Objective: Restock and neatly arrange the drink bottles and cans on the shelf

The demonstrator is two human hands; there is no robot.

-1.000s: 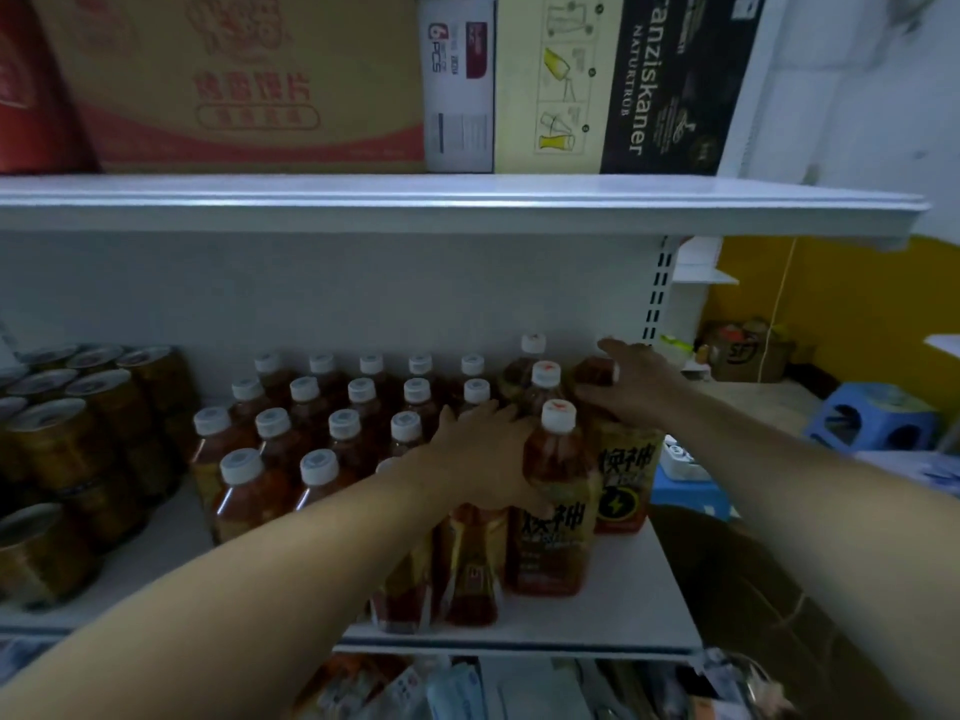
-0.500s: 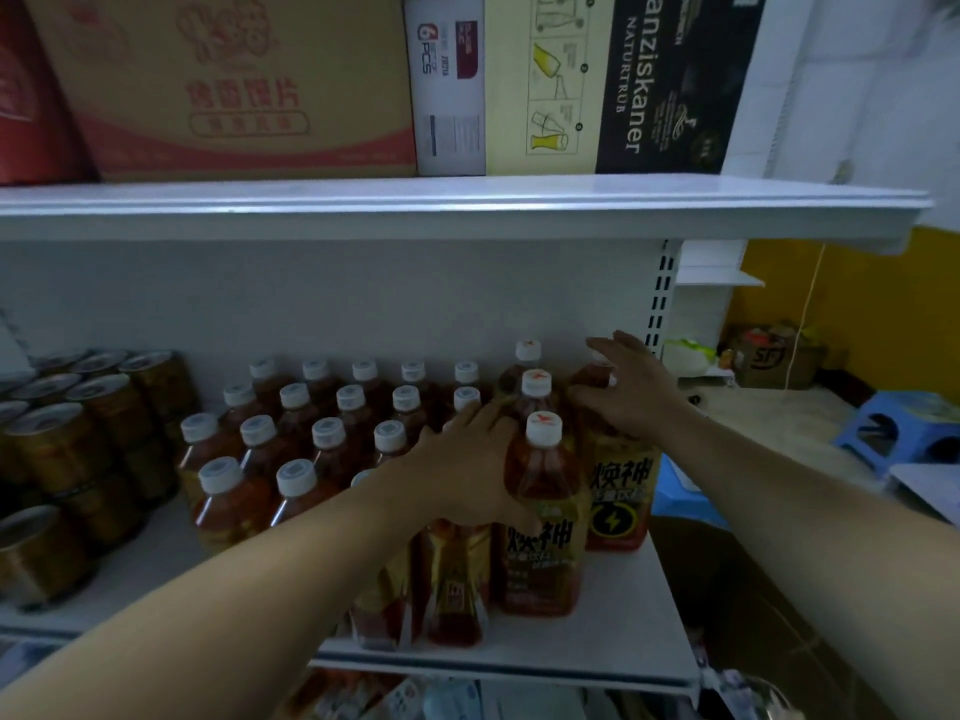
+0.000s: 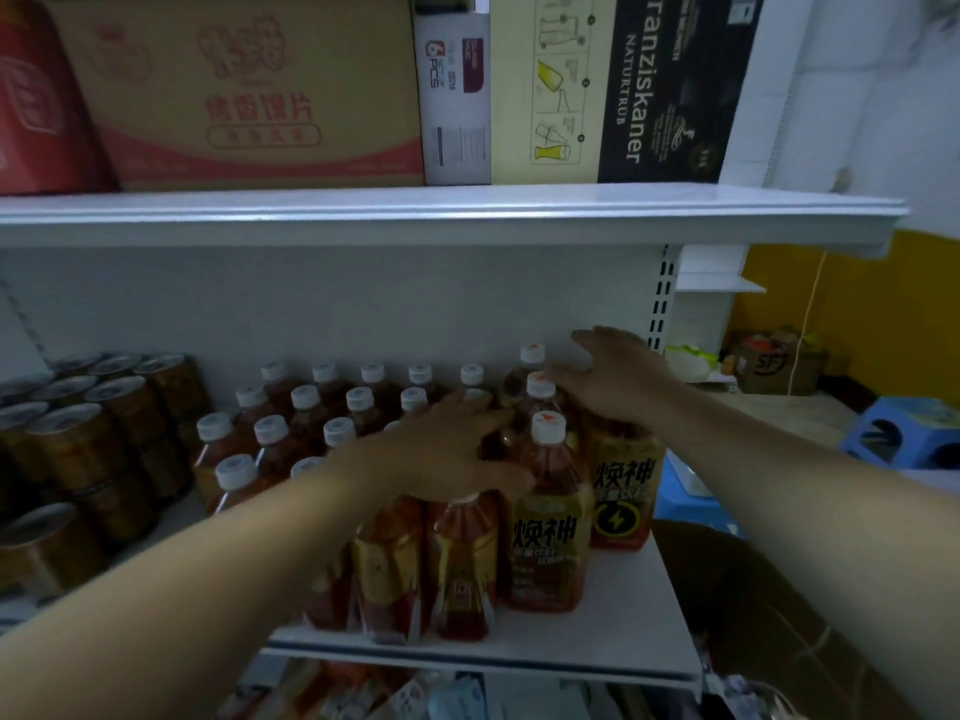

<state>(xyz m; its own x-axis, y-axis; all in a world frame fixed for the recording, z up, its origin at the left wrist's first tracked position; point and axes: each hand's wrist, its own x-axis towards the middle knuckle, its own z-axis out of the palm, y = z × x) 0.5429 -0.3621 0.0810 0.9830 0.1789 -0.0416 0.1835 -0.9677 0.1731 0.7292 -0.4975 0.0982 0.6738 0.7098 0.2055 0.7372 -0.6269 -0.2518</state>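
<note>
White shelf (image 3: 623, 631), bottles (image 3: 545, 537) massed at its right end. The left grip (image 3: 457, 449), fingers spread, is pressed against the rows; the right grip (image 3: 618, 376), spread, is laid on the end bottle (image 3: 623, 491). Straightening is judged underway; a squaring push is needed next.

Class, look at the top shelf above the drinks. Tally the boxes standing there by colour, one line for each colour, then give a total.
Red box: 1
Brown cardboard box: 1
White box: 1
Cream-and-black box: 1
Total: 4
</note>
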